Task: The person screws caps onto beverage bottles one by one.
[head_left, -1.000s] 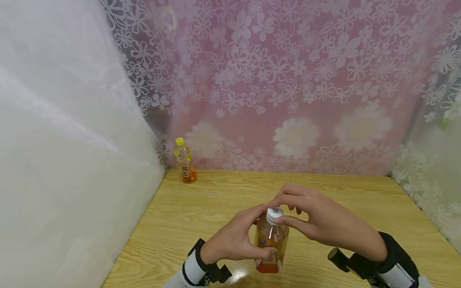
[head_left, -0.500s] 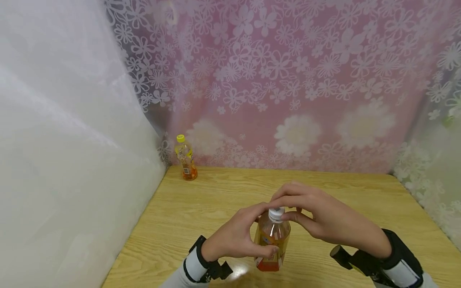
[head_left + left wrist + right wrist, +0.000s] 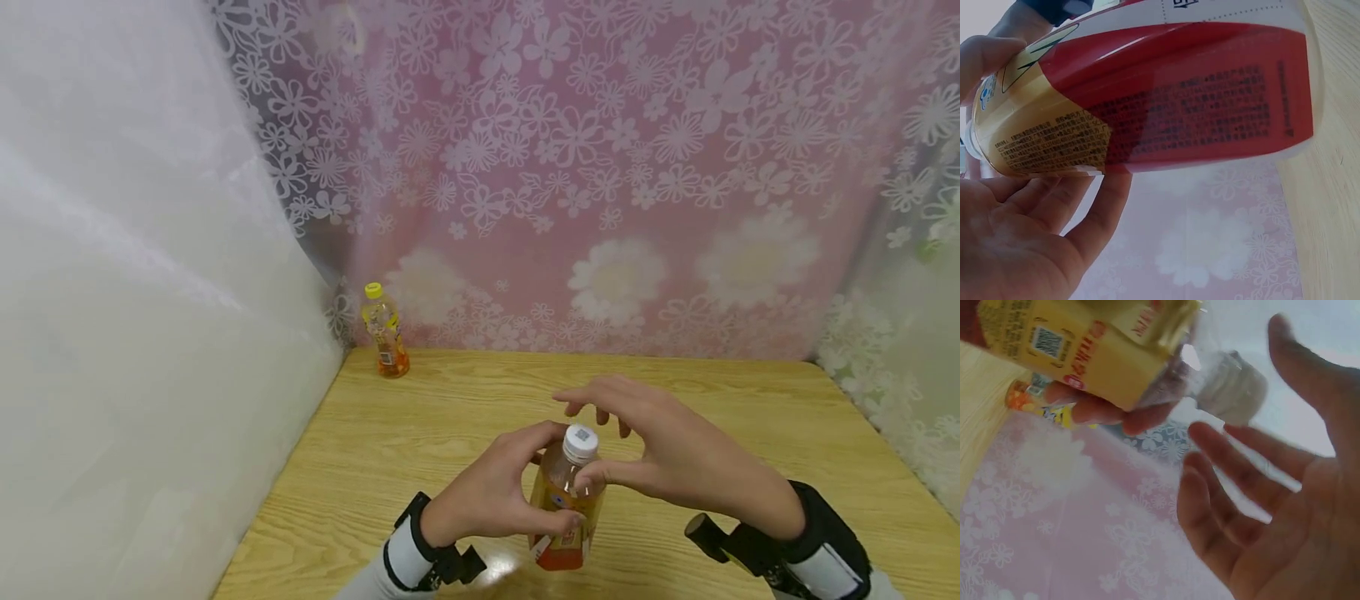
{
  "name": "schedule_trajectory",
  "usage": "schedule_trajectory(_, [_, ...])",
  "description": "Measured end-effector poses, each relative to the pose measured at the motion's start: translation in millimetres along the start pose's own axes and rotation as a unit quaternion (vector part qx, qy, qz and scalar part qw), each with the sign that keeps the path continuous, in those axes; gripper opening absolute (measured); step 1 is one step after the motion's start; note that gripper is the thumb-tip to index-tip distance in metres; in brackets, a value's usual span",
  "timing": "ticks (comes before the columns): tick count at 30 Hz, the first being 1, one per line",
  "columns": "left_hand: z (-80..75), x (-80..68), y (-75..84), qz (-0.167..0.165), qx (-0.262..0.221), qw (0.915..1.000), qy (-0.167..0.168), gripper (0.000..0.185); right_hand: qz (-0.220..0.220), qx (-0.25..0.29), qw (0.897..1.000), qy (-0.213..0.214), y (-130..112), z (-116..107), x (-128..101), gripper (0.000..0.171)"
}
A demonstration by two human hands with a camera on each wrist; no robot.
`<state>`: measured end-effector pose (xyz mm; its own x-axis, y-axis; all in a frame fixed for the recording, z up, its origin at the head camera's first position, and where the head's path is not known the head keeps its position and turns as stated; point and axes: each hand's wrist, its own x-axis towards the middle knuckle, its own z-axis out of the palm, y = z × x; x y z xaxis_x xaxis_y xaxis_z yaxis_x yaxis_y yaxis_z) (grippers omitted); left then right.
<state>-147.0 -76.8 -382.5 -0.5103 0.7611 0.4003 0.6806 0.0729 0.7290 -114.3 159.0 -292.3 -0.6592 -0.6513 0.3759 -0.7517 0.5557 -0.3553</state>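
Note:
A clear drink bottle (image 3: 567, 508) with a gold and red label stands upright near the front of the table. My left hand (image 3: 502, 483) grips it around the body, thumb across the front and fingers behind. In the left wrist view the bottle's label (image 3: 1197, 94) fills much of the picture, with fingertips against its side. The white cap (image 3: 581, 443) sits on the bottle's neck. Around that cap my right hand (image 3: 645, 437) is spread, its fingers apart from it. The right wrist view shows the cap (image 3: 1233, 387) between the parted thumb and fingers.
At the far left corner of the wooden table (image 3: 450, 392) stands another bottle (image 3: 386, 333) with a yellow cap and some orange-coloured drink. A pink flowered curtain (image 3: 510, 275) hangs behind, and a white sheet (image 3: 165, 333) borders the left side.
My right hand has let go of the cap; its fingers have spread and lifted off, and the thumb has dropped lower. The left hand keeps its grip on the bottle.

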Motion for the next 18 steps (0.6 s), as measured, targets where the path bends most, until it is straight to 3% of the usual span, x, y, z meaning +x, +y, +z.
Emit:
schedule_trajectory(5, [-0.6,0.8,0.1,0.008,-0.001,1.0,-0.002,0.075,-0.081,0.032,0.996,-0.019,6,-10,-2,0.057])
schedule_trajectory(8, [0.0,0.8,-0.1,0.006,-0.002,1.0,-0.002,0.075,-0.1,0.037,0.994,-0.014,8,-10,-1,0.05])
schedule_trajectory(13, [2.7,3.5,-1.1,0.007,0.001,1.0,-0.004,0.067,-0.035,-0.038,0.998,0.037,4,0,0,0.022])
schedule_trajectory(16, [4.2,5.1,-1.4,0.008,-0.002,1.0,-0.004,0.065,0.002,-0.08,0.996,0.046,3,3,-1,0.029])
schedule_trajectory(18, [4.5,5.5,-1.2,0.011,-0.003,0.9999,-0.004,0.068,-0.014,-0.061,0.997,0.035,5,0,-3,0.036])
